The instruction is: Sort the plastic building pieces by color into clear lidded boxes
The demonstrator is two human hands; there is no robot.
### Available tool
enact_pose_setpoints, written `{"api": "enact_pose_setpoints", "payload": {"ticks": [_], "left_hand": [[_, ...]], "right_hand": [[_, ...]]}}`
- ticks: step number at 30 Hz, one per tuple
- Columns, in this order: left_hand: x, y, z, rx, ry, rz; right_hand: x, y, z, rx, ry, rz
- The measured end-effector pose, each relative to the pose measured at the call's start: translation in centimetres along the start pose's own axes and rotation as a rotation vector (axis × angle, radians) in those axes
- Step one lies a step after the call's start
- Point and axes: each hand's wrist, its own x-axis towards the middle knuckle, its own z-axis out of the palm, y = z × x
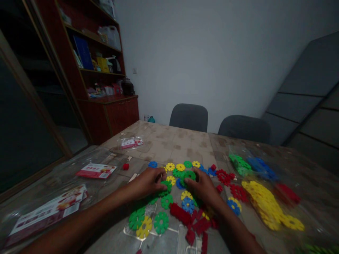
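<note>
The left hand (148, 180) is curled in from its side, closed on a green notched disc (166, 188) with the thumb across it; the index fingertip stands a little off, and the other fingers are hidden. The right hand (202, 185) faces it across a narrow gap, thumb and index finger clamped on a second green disc (190, 175) – the two held pieces are close but apart, both above the middle of the table (159, 135).

Beneath and around the hands lie loose discs. A blue disc (188, 204) sits between the forearms, overlapping the edge of a yellow disc (186, 195); just beside them, nearer the person, is a ribbed red stack (180, 214) among other red pieces. Farther to the left, a yellow disc at the near side (144, 227) touches a green pair of discs (136, 218), and a single green disc (161, 222) lies near.

On the right, clear bags hold yellow pieces (265, 204), green pieces (239, 164), blue pieces (262, 167) and red pieces (287, 193). On the left are clear wrappers with a printed card (96, 170), and a small red cube (126, 166) lies near it. Two grey chairs (189, 116) stand beyond the far edge – a wooden cabinet (122, 118) rises at the back left
</note>
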Motion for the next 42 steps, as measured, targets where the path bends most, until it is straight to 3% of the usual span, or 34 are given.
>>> {"api": "enact_pose_setpoints", "payload": {"ticks": [4,11,23,27,30,36,42], "left_hand": [[0.3,-0.4,0.7,-0.155,0.038,-0.014],[-0.2,0.8,1.3,-0.389,-0.009,-0.048],[-0.1,1.1,1.9,-0.532,-0.043,-0.017],[-0.1,1.1,1.4,-0.430,0.040,0.084],[0.0,0.9,1.1,-0.361,0.086,0.132],[0.1,0.6,1.0,-0.342,0.053,0.136],[0.0,0.2,0.9,-0.302,0.059,0.153]], "right_hand": [[-0.4,-1.3,0.8,0.221,-0.068,-0.017],[-1.5,-2.8,2.3,0.432,-0.204,0.008],[-1.9,-3.3,2.1,0.467,-0.278,0.056],[-1.2,-3.3,1.0,0.362,-0.159,0.014],[-0.4,-3.1,-1.2,0.266,-0.045,0.022],[0.5,-2.0,-8.6,0.057,0.328,0.089],[0.6,2.3,-15.7,-0.136,0.755,0.217]]}}
